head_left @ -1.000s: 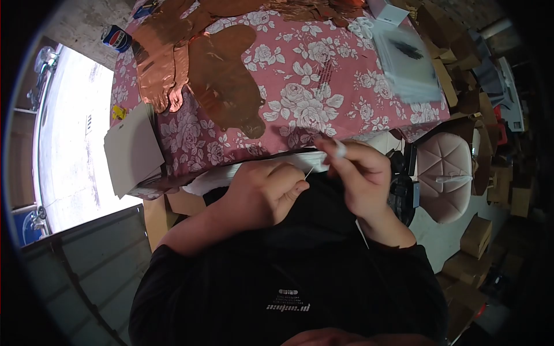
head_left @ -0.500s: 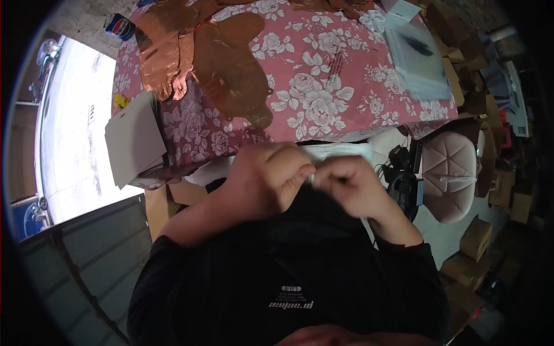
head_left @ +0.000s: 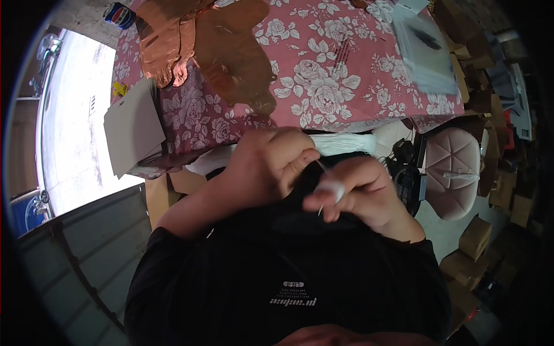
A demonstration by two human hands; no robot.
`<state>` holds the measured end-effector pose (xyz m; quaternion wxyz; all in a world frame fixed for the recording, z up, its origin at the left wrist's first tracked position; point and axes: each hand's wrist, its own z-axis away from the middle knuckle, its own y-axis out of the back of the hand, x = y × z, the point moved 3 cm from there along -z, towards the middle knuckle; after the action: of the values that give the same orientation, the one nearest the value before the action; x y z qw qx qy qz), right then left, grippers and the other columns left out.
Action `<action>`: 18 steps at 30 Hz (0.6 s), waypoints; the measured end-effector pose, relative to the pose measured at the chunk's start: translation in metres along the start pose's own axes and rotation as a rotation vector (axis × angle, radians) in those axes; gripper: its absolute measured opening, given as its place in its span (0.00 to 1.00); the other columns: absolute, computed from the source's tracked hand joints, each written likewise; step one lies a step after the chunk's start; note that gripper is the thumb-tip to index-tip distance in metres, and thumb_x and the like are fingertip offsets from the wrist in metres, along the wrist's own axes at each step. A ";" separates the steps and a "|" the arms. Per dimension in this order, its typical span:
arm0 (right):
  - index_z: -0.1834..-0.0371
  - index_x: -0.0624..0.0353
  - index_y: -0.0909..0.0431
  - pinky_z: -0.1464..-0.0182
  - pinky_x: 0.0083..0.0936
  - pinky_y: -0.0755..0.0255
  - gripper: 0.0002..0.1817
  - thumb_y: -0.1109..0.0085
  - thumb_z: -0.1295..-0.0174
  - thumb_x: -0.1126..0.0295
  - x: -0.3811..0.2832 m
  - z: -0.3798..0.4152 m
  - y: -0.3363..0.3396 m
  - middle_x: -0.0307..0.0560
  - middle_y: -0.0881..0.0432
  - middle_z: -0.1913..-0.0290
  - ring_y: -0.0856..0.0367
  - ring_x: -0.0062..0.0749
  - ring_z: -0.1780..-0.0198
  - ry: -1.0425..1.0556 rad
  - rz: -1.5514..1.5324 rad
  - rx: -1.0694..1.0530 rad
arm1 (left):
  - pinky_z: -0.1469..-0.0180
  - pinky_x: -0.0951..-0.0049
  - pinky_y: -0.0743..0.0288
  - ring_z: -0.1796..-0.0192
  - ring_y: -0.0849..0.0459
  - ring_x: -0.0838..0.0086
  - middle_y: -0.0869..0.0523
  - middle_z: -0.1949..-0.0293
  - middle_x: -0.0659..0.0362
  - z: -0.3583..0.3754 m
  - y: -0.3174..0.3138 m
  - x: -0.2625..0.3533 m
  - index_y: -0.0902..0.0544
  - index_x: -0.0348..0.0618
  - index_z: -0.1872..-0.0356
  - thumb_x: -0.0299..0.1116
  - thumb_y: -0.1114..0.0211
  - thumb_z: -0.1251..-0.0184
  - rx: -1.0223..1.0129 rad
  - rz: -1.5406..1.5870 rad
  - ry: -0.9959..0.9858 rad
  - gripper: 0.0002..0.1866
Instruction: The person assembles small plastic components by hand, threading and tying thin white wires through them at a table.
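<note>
Pink floral tabletop (head_left: 369, 109) ahead; copper-coloured foil shapes (head_left: 231, 57) on left part, clear plastic bags (head_left: 424, 57) on right. Padded chair (head_left: 447, 179) right of tabletop. White strand bundle (head_left: 346, 143) along near edge, partly hidden by hands. Left hand (head_left: 274, 161): fingers curled shut, pinching thin white thread (head_left: 322, 166). Right hand (head_left: 360, 193) beside thread: fingers loosely bent, blurred; cannot tell grip.

Padded chair (head_left: 451, 173) beside flower-patterned table (head_left: 369, 109)
</note>
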<state>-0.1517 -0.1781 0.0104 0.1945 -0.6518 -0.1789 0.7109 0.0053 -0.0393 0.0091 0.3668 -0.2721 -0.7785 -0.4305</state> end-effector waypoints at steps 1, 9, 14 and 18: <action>0.43 0.68 0.10 0.62 0.23 0.17 0.12 0.31 0.25 0.72 0.001 -0.002 0.006 0.58 0.05 0.52 0.10 0.28 0.64 0.160 -0.001 0.097 | 0.68 0.57 0.22 0.69 0.12 0.52 0.14 0.69 0.50 0.000 -0.004 0.001 0.14 0.40 0.57 0.27 0.27 0.29 -0.036 0.041 0.040 0.05; 0.49 0.60 0.07 0.60 0.23 0.19 0.10 0.33 0.27 0.79 0.007 -0.013 0.012 0.43 0.06 0.57 0.10 0.26 0.62 -0.061 0.412 -0.081 | 0.66 0.61 0.23 0.69 0.15 0.54 0.16 0.70 0.50 -0.008 0.007 0.004 0.17 0.36 0.63 0.28 0.33 0.21 0.046 -0.013 -0.025 0.07; 0.45 0.67 0.09 0.66 0.18 0.24 0.12 0.35 0.24 0.72 -0.014 -0.013 0.011 0.55 0.06 0.51 0.12 0.24 0.64 0.169 0.242 0.385 | 0.67 0.55 0.22 0.68 0.13 0.49 0.15 0.69 0.49 -0.005 -0.011 0.004 0.15 0.40 0.57 0.29 0.29 0.26 -0.029 0.005 -0.033 0.05; 0.48 0.64 0.08 0.61 0.17 0.24 0.11 0.37 0.28 0.84 -0.002 -0.025 0.027 0.42 0.07 0.57 0.13 0.21 0.60 0.195 1.029 0.203 | 0.67 0.56 0.23 0.68 0.13 0.50 0.14 0.69 0.49 -0.007 -0.003 0.003 0.15 0.39 0.60 0.29 0.30 0.25 0.032 0.000 0.014 0.04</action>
<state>-0.1275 -0.2021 -0.0039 -0.1015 -0.6961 0.2527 0.6643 0.0036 -0.0459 0.0128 0.3766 -0.2631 -0.7827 -0.4198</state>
